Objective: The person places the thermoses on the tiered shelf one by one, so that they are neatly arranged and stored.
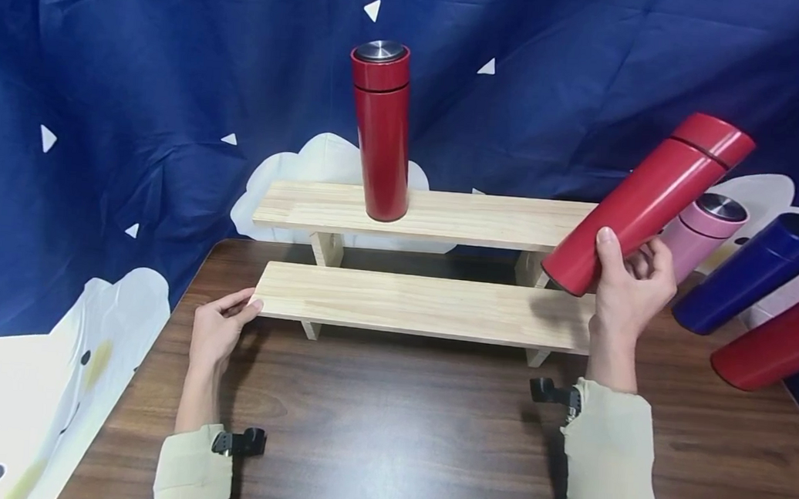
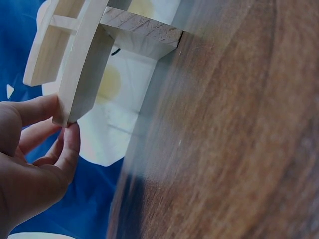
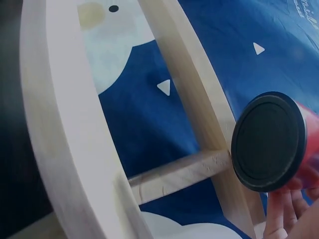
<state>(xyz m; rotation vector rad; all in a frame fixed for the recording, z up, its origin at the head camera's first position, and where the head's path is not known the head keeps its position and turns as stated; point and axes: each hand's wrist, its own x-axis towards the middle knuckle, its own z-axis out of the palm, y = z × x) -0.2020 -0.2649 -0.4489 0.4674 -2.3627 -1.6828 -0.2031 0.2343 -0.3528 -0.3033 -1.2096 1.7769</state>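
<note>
A two-tier wooden shelf (image 1: pixel 423 305) stands on the brown table. My left hand (image 1: pixel 218 328) pinches the left end of its lower board between thumb and fingers, as the left wrist view shows up close. In my right hand (image 1: pixel 629 289) is a red thermos flask (image 1: pixel 642 208), gripped near its lower end and tilted with its top to the upper right. It hangs in the air over the shelf's right end. The right wrist view shows its black base (image 3: pixel 269 142). Another red flask (image 1: pixel 383 136) stands upright on the upper board, left of its middle.
To the right of the shelf are a pink flask (image 1: pixel 703 232), partly hidden by my right hand and the held flask, a blue flask (image 1: pixel 752 274) and a red flask (image 1: pixel 783 338) cut off by the frame edge. A blue patterned cloth (image 1: pixel 138 107) hangs behind the table (image 1: pixel 386 434).
</note>
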